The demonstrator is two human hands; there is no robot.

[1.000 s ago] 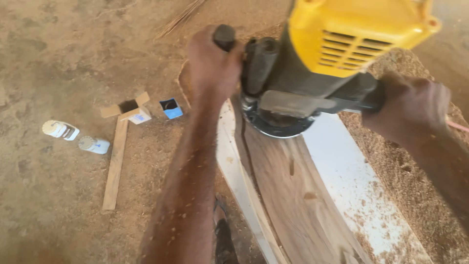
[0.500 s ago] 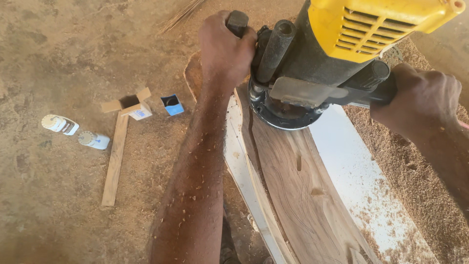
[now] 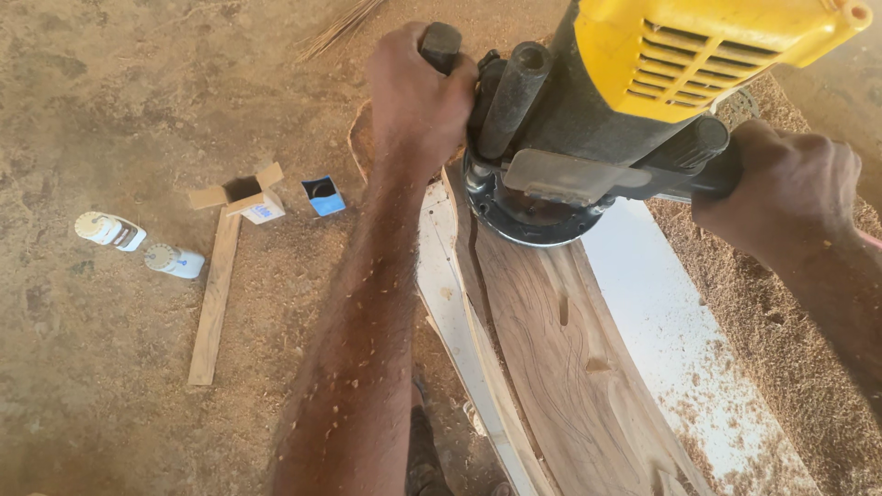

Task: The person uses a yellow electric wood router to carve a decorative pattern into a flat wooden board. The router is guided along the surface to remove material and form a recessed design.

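Both hands on the router, base down on the curved plank

Now the left hand (image 3: pixel 418 96) is wrapped tight round the black knob on the near side of the router (image 3: pixel 597 119), fingers curled closed over it, and the right hand (image 3: pixel 790 188) is clenched round the opposite handle. The machine, with its yellow cap and black body, sits with its round base flat on the far end of a curved wooden plank (image 3: pixel 560 367), which lies on a white board (image 3: pixel 661 312). Shallow notches and pencil-like lines show on the plank's face nearer the camera.

Judging by the grip and the sawdust (image 3: pixel 772 321) heaped to the right, the cutting pass along the plank seems to be the step in hand. A next move would call for even pressure from both hands, the base kept flat, and a steady line along the curve.

Off to the left on the dusty floor (image 3: pixel 110 367) lie a thin wooden strip (image 3: pixel 213 308), an open cardboard box (image 3: pixel 243 195), a small blue box (image 3: pixel 323 196) and two white bottles (image 3: pixel 138 243).
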